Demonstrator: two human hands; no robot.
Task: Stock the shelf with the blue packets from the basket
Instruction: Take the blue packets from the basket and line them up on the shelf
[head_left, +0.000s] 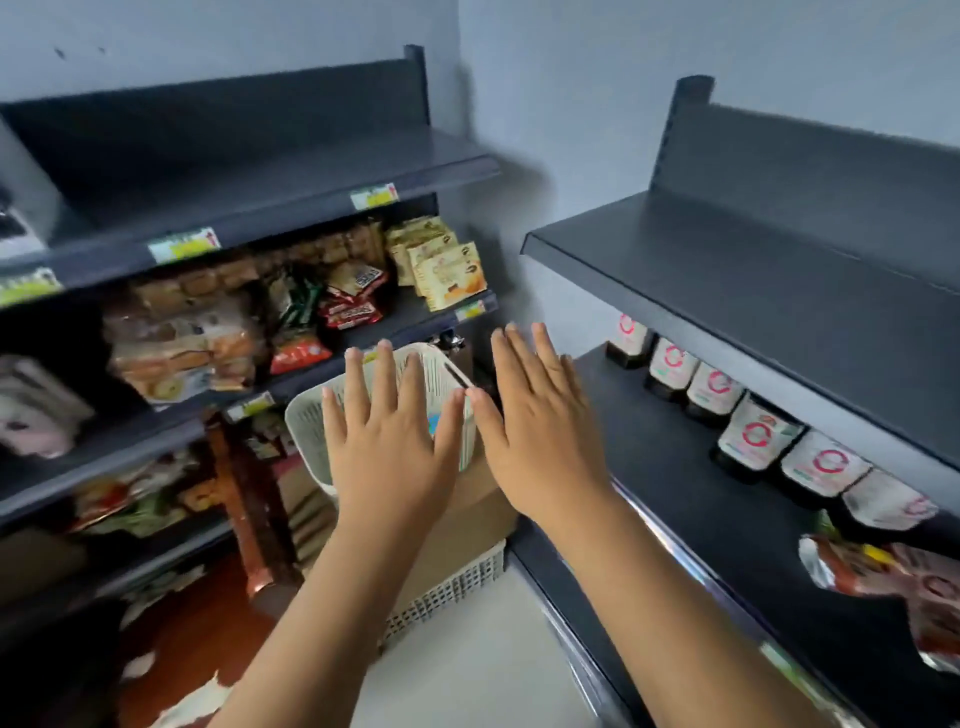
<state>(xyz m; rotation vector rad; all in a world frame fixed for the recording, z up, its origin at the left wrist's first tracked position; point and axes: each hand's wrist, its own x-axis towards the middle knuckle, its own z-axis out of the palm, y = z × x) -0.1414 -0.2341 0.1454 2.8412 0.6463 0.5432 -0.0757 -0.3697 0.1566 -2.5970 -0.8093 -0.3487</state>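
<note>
The dark shelf (675, 467) on the right has bare board before its row of white pouches (753, 431). Just left and lower, the white basket (311, 431) sits on a cardboard box (467, 514). The left grip (389, 441) hovers flat above the basket, fingers spread, holding nothing. The right grip (540, 431) is likewise spread and lies nearer the shelf. A sliver of blue packet (434, 422) shows beneath the left.

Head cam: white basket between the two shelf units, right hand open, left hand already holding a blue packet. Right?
Not quite. The head view shows the left hand holding nothing: it is open, fingers spread over the white basket. The right hand is open, as you said; the rest stands.
</note>
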